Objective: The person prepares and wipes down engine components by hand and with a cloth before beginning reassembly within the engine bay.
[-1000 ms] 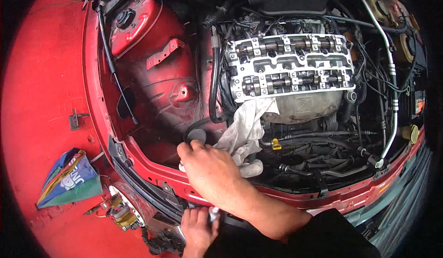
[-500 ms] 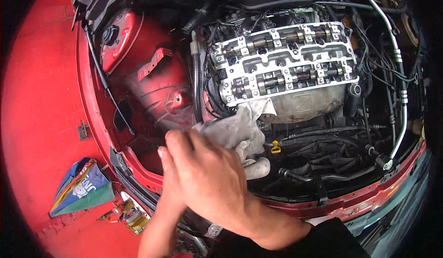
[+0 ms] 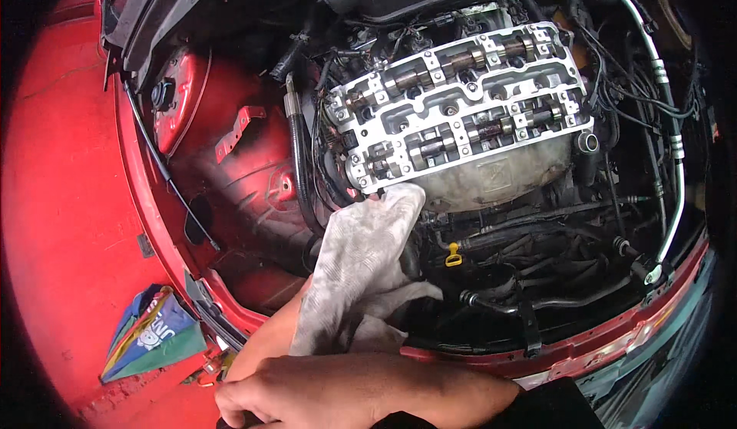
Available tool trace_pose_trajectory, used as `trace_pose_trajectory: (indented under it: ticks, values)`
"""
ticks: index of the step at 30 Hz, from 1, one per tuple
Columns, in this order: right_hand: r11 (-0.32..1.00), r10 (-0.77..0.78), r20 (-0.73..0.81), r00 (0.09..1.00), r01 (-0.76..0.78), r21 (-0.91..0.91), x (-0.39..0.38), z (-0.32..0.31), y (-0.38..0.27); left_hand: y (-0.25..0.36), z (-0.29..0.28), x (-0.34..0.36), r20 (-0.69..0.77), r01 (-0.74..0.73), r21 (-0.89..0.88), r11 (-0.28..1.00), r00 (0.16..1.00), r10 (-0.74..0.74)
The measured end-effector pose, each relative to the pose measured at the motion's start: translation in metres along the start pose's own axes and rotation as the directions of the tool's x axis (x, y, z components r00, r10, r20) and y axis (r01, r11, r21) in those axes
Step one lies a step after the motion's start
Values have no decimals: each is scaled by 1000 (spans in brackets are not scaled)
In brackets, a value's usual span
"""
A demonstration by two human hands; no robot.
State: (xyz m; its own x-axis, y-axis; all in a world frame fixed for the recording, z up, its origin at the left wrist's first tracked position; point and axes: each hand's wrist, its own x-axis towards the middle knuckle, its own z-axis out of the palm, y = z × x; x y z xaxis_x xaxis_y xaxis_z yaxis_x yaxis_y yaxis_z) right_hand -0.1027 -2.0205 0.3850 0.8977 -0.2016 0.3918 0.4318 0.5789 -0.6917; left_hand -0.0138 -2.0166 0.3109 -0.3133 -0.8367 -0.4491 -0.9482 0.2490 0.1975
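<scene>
My left hand (image 3: 279, 321) reaches up under a crumpled, stained white cloth (image 3: 357, 252), which covers its fingers and meets the lower-left edge of the open engine head (image 3: 453, 133) with its exposed camshafts. My right hand (image 3: 269, 391) crosses over my left forearm at the bottom of the view, fingers curled; whatever they hold, if anything, is hidden. A yellow dipstick loop (image 3: 453, 254) sits just right of the cloth, below the stained metal cover (image 3: 491, 176).
The red inner wing (image 3: 246, 160) with a strut (image 3: 169, 164) lies left of the engine. A white pipe (image 3: 675, 191) runs down the right. The front body rail (image 3: 583, 348) crosses below. A multicoloured cloth (image 3: 150, 333) lies outside at lower left on red.
The two hands have drawn apart: my left went up under the cloth toward the engine head, carrying it higher, and my right dropped to the bottom. The view has shifted slightly.
</scene>
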Motion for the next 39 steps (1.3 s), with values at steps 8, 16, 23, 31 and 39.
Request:
trace_pose_trajectory:
  ticks: [8, 16, 23, 31, 39]
  values:
    - [990, 121, -112, 986, -128, -53, 9, 12, 1, -6, -5, 5, -24, -14, -24, 1000, 1000, 14]
    - [989, 6, -225, 974, -39, -143, 6, 14, 5, -11, -1, 5, -3, 8, -23, 1000, 1000, -8]
    - [978, -94, -283, 954, 35, -205, 8, 15, 14, -7, 4, 15, 10, -8, -4, 1000, 1000, 8]
    - [973, -115, -359, 926, 33, -228, 9, 15, 15, 1, 3, 24, 23, -32, 8, 999, 999, 32]
    - [951, -178, -354, 918, 68, -300, 12, 15, 16, 6, 1, 28, 22, -33, 10, 999, 999, 33]
